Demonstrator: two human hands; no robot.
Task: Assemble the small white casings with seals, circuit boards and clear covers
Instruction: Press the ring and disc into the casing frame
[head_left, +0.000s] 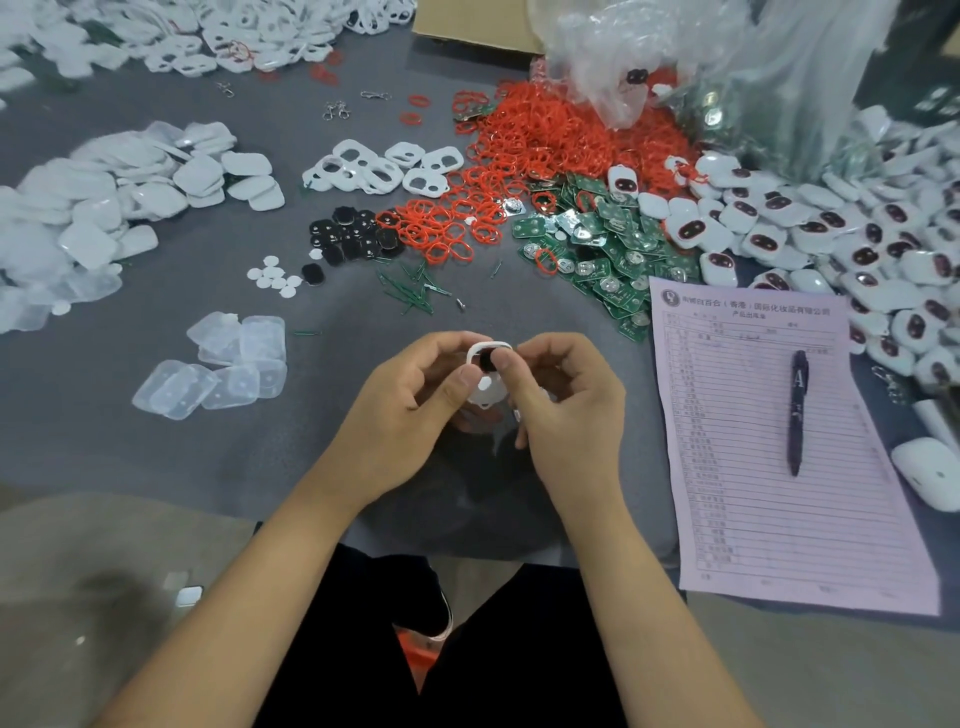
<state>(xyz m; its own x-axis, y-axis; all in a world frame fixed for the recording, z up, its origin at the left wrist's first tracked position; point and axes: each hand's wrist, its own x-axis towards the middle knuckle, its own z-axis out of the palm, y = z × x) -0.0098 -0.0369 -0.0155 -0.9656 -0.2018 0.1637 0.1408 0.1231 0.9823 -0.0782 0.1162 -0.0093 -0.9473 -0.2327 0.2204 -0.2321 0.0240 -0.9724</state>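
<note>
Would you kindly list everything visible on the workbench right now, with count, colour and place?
white casing: one, white, held between both hands at centre
red seals: a large heap, red, upper centre
circuit boards: a pile, green, right of centre
clear covers: a small group, translucent, left of the hands; a bigger heap far left
white frames with cutouts: a cluster, white, upper centre
black pads: a cluster, black, centre
white discs: several, white, below the black pads
assembled casings: many, white with dark windows, right
form sheet: one, pink, right
pen: one, dark, on the sheet
left hand: pinches the casing
right hand: pinches the casing
</note>
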